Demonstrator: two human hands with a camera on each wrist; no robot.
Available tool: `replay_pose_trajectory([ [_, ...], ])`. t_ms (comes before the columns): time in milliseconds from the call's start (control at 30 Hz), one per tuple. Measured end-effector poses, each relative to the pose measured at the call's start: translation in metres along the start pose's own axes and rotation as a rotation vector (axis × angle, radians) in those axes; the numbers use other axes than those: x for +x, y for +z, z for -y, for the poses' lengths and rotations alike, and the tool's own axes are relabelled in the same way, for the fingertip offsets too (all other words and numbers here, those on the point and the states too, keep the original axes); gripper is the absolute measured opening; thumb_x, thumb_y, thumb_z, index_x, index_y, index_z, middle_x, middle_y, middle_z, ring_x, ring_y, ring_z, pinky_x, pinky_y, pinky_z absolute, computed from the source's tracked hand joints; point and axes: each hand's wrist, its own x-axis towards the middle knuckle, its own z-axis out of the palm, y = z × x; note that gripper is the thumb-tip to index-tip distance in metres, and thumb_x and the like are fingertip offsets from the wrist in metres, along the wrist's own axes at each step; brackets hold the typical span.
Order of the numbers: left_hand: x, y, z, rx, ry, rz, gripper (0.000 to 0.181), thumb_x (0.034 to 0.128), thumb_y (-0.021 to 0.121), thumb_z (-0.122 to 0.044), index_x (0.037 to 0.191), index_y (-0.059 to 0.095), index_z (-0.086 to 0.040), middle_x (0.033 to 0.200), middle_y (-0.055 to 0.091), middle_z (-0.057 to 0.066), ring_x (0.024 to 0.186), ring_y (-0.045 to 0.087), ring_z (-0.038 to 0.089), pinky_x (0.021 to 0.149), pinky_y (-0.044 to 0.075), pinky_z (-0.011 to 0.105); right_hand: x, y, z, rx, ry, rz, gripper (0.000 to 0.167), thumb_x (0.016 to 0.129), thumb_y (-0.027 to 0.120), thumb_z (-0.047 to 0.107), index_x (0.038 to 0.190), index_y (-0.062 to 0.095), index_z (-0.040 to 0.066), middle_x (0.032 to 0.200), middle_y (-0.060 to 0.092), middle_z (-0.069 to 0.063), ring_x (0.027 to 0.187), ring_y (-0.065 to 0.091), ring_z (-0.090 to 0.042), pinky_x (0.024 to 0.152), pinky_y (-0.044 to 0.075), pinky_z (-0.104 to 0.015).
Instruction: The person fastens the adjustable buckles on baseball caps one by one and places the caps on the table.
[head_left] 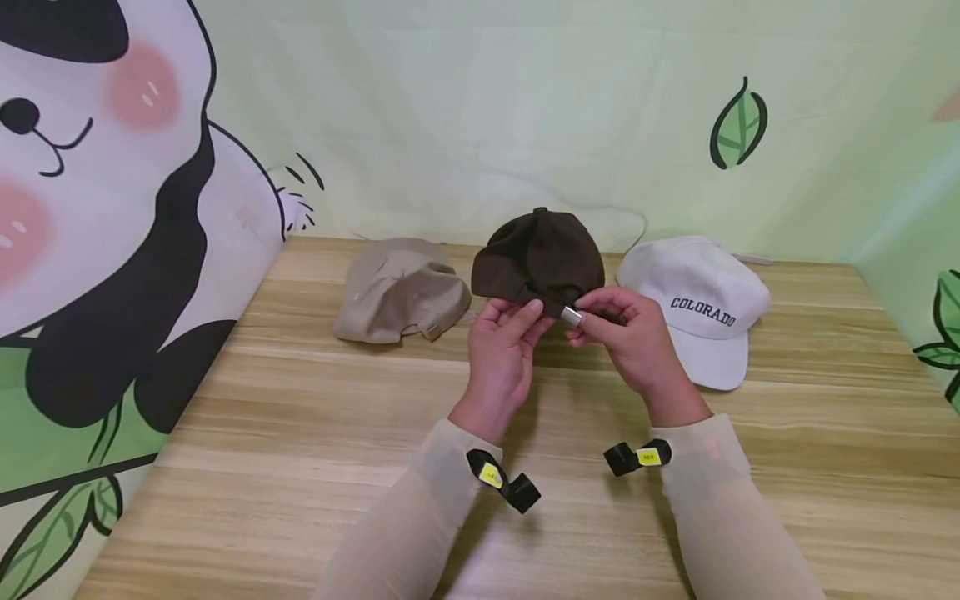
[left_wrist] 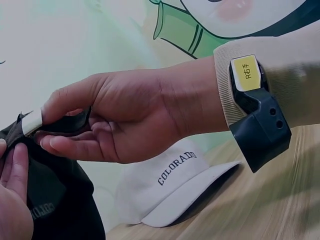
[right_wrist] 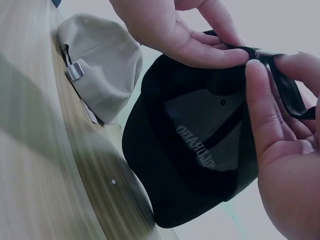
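Observation:
A dark brown baseball cap (head_left: 555, 250) is held up above the table between both hands, its back strap toward me. My left hand (head_left: 501, 354) pinches the strap's edge left of a silver metal buckle (head_left: 572, 317). On the other side, my right hand (head_left: 637, 337) pinches the strap at the buckle between thumb and fingers; a loop of strap (right_wrist: 289, 92) shows there in the right wrist view. The cap's hollow inside (right_wrist: 200, 130) faces the right wrist camera, with mirrored lettering showing faintly.
A beige cap (head_left: 397, 287) with a metal buckle sits to the left. To the right lies a white cap (head_left: 697, 287) lettered COLORADO, brim forward. All are on a wood-grain table (head_left: 300, 467) against a printed cloth backdrop (head_left: 450, 108). Each wrist wears a black camera band.

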Motion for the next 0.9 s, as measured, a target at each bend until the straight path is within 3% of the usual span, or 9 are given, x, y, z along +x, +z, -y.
replay_pose_trajectory([
  [167,-0.0007,0.0010,0.0007,-0.002,0.003,0.006,0.026,0.0857,0.060,0.015,0.080,0.058,-0.010,0.077,0.062,0.000,0.068,0.066,0.011,0.069,0.060,0.026,0.0003,-0.0009,0.0016,-0.064,-0.007,0.009,0.021,0.085,0.062,-0.012,0.081,0.066,0.008,0.074,0.068,-0.002,0.062,0.067,-0.012,0.061,0.060,-0.029],
  [400,-0.0012,0.0009,0.0002,0.001,0.002,0.013,0.025,0.0851,0.061,0.015,0.081,0.059,-0.010,0.077,0.063,0.000,0.067,0.067,0.011,0.070,0.060,0.026,-0.0005,0.0010,0.0041,-0.122,-0.018,-0.016,0.023,0.083,0.058,-0.015,0.076,0.060,0.007,0.083,0.065,-0.001,0.062,0.067,-0.012,0.059,0.060,-0.028],
  [900,-0.0001,0.0001,-0.0016,0.031,0.001,-0.002,0.025,0.0835,0.064,0.014,0.083,0.058,-0.010,0.079,0.062,0.002,0.073,0.067,0.012,0.079,0.060,0.030,-0.0025,0.0014,0.0036,-0.071,0.002,-0.015,0.021,0.084,0.057,-0.017,0.075,0.056,0.002,0.088,0.071,-0.004,0.064,0.070,-0.015,0.058,0.060,-0.030],
])
